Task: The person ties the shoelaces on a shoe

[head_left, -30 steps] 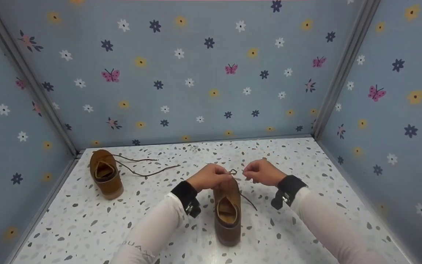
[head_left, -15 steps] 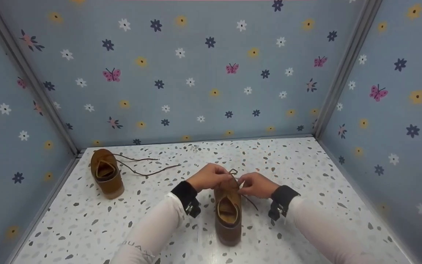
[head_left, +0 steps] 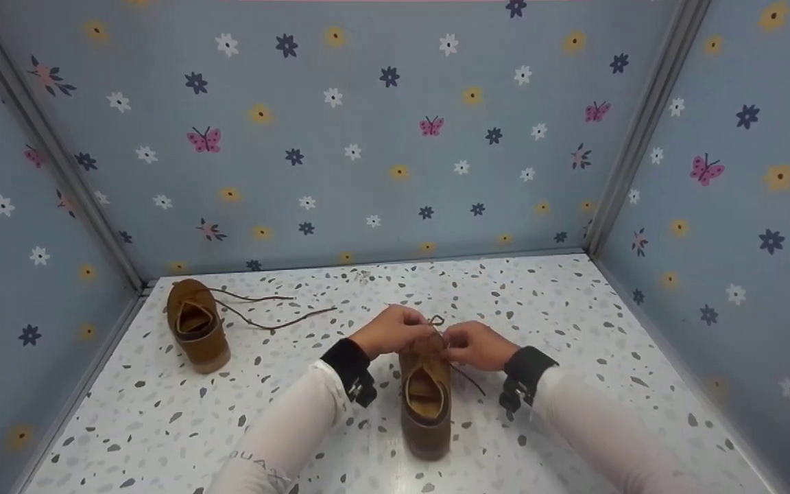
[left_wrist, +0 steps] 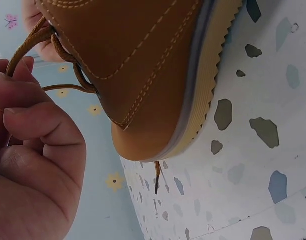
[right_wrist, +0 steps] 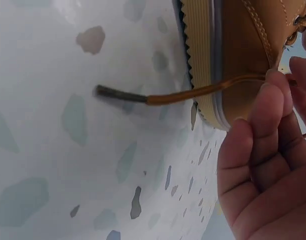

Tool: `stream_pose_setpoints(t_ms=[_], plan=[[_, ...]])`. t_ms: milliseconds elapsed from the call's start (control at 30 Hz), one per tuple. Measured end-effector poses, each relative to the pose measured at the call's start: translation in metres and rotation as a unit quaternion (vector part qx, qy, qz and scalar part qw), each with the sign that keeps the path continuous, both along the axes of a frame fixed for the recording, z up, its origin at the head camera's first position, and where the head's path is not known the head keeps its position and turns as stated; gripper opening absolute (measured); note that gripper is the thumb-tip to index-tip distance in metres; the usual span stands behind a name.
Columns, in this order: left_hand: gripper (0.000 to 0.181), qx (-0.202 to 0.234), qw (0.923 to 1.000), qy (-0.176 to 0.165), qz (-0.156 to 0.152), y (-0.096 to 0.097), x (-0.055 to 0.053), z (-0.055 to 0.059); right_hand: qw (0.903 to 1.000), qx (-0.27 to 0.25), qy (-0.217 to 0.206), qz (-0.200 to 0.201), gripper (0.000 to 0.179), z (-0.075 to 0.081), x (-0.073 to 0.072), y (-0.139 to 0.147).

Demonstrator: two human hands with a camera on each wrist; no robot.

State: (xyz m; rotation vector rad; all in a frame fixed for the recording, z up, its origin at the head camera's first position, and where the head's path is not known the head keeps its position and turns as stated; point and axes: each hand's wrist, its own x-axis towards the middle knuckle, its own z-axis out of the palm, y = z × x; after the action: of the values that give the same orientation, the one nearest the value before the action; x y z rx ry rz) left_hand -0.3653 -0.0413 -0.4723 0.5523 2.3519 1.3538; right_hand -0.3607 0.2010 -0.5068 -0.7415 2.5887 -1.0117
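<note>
R hand (head_left: 479,345) has just come in from right of centre, where it stood clear of the shoe (head_left: 424,439), & is now up against it; by my read that makes the lacing a two-handed job, w/ tension coming from both sides. L hand (head_left: 391,331) hasn't moved much: thumb & fingertips pinch the lace (left_wrist: 24,47) over the shoe's front, and a small loop (head_left: 437,320) pokes up just past them. R fingers are curled & pinching lace too, w/ its dark tip (right_wrist: 120,95) sticking out free toward the left of the right wrist view. Can't tell if there's a knot btwn the hands; fingers cover it. Shoe sits lower middle of the head view, heel nearest me, toe pointing up the frame, btwn & just below the fingertips; in the left wrist view it's upper centre, right beside the L fingers. Other shoe (head_left: 206,343) stands far left, untouched, its laces (head_left: 278,326) trailing loose toward mid-frame on the speckled surface (head_left: 127,412).
</note>
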Motion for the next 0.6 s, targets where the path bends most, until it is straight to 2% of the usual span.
stream_pose_setpoints(t_ms=[300,600], plan=[[0.026,-0.003,1.0000,-0.004,0.003,-0.002,-0.002,0.000,0.9986,0.010,-0.014,-0.050,0.005,0.010,0.001,0.016],[0.028,0.014,0.9999,0.004,0.000,-0.001,-0.002,-0.006,0.9984,0.024,0.029,-0.041,0.006,0.020,0.003,0.040]])
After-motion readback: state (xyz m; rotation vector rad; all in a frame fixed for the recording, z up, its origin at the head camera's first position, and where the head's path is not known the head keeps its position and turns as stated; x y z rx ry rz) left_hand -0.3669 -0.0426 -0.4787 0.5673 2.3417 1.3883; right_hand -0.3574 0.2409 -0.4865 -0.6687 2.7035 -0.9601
